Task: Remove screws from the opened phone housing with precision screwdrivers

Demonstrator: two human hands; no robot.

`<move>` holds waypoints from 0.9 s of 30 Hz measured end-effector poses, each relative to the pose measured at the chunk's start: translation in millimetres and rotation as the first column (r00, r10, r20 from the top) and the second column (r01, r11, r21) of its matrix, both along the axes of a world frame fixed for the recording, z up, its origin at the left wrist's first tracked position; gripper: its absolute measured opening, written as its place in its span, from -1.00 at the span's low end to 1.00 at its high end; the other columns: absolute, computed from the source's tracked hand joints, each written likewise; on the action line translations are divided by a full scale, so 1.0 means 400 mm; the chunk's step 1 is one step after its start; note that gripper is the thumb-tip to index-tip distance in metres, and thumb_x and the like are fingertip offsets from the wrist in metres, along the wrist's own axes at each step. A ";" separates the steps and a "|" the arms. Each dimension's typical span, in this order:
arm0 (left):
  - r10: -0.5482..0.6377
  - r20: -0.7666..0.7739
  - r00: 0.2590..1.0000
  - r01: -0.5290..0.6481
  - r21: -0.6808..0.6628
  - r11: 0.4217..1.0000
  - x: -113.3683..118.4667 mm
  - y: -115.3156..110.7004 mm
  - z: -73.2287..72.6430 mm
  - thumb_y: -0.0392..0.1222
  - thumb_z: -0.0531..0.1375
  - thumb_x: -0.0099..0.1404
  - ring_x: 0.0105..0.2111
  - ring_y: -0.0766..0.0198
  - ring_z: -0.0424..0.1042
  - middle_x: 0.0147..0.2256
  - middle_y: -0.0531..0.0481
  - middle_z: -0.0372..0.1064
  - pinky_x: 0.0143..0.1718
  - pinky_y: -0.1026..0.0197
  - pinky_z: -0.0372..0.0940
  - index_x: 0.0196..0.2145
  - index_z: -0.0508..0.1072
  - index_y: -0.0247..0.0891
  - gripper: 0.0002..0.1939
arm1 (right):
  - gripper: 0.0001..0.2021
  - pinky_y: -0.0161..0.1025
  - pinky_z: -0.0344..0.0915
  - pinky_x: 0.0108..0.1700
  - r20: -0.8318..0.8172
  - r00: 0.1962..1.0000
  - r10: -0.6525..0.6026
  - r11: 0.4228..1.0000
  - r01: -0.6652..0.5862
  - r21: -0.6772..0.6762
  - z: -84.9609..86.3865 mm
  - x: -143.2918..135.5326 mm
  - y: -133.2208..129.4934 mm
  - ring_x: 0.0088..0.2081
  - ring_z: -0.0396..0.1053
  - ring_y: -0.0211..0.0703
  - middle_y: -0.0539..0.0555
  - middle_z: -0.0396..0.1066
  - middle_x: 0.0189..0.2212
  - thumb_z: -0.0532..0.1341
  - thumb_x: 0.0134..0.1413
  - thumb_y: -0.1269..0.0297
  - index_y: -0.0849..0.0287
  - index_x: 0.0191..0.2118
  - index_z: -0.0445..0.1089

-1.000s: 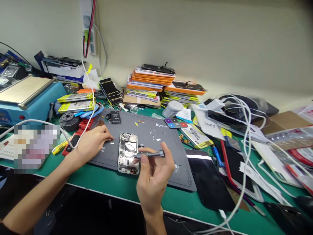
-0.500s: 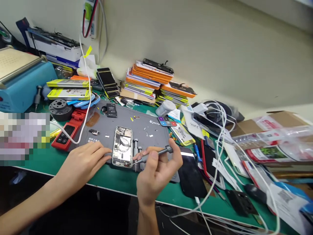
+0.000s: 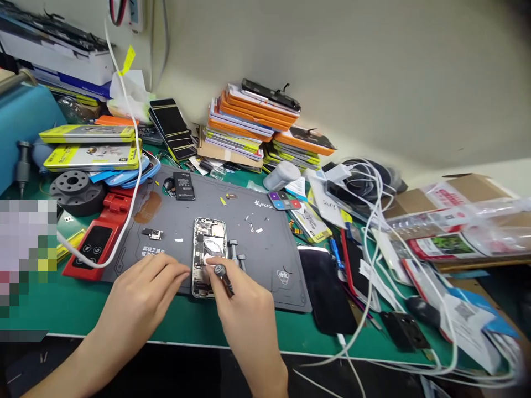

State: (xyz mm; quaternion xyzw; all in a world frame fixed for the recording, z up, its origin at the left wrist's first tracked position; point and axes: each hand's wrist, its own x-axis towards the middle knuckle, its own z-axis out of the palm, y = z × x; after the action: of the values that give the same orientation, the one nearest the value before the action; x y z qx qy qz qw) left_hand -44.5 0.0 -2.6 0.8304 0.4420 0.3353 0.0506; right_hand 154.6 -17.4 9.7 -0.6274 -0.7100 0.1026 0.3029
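An opened phone (image 3: pixel 198 260) lies on the grey work mat (image 3: pixel 265 265), its inner parts and round charging coil exposed. My right hand (image 3: pixel 244 309) is closed around a dark grey screwdriver (image 3: pixel 222 273), with its round cap towards me. Its fingertips reach over the phone's right half and cover part of it; the screwdriver's tip is hidden. My left hand (image 3: pixel 143 290) is at the phone's left edge, fingers bent and pressed together. Whether they hold something small cannot be seen. Just right of the phone are grey screwdrivers (image 3: pixel 234 254).
A phone battery (image 3: pixel 183 186), a small part (image 3: pixel 152 234) and tiny scraps lie on the mat. To the left is a red device (image 3: pixel 95 243) under a white cable. A black-screened phone (image 3: pixel 332 298) and tangled cables sit right; boxes are stacked (image 3: pixel 253 110) behind.
My right hand has swung left over the phone, turning the screwdriver so its cap faces me. My left hand's fingers have drawn together. The view has shifted slightly.
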 end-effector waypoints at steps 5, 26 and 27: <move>0.019 0.022 1.000 -0.017 -0.077 0.997 0.004 0.006 -0.009 -0.27 0.10 0.66 -0.15 0.20 0.57 -0.14 -0.01 0.57 -0.05 0.14 0.40 -0.03 0.51 -0.20 -0.84 | -0.83 -0.31 0.44 -0.35 0.015 1.000 0.001 1.000 -0.001 0.027 -0.024 -0.005 -0.017 -0.34 0.68 -0.17 0.00 0.71 -0.24 0.18 0.51 0.37 0.09 -0.06 0.55; -0.021 0.001 1.000 0.021 -0.093 0.995 -0.001 0.002 -0.022 -0.27 0.14 0.64 -0.15 0.15 0.49 -0.11 -0.03 0.51 -0.02 0.06 0.31 0.04 0.47 -0.19 -0.87 | -0.48 0.08 0.61 0.01 -0.264 0.881 -0.392 0.823 0.464 0.326 -0.053 0.135 0.025 -0.14 0.60 -0.03 0.16 0.56 -0.12 0.33 0.41 0.28 0.04 0.38 0.26; -0.029 -0.006 1.000 0.029 -0.094 0.995 -0.002 0.002 -0.023 -0.26 0.13 0.64 -0.14 0.14 0.49 -0.11 -0.04 0.50 -0.01 0.05 0.30 0.05 0.47 -0.19 -0.87 | -0.47 0.01 0.62 -0.10 -0.264 0.871 -0.415 0.796 0.488 0.359 -0.050 0.126 0.018 -0.18 0.59 -0.04 0.15 0.55 -0.15 0.34 0.40 0.29 0.03 0.38 0.26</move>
State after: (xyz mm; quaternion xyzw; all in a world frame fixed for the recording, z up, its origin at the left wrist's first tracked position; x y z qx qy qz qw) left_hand -45.2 1.0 -11.6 0.8347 0.4454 0.3104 0.0929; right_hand 204.9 -10.1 -10.3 -0.6886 -0.5157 -0.0723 0.5046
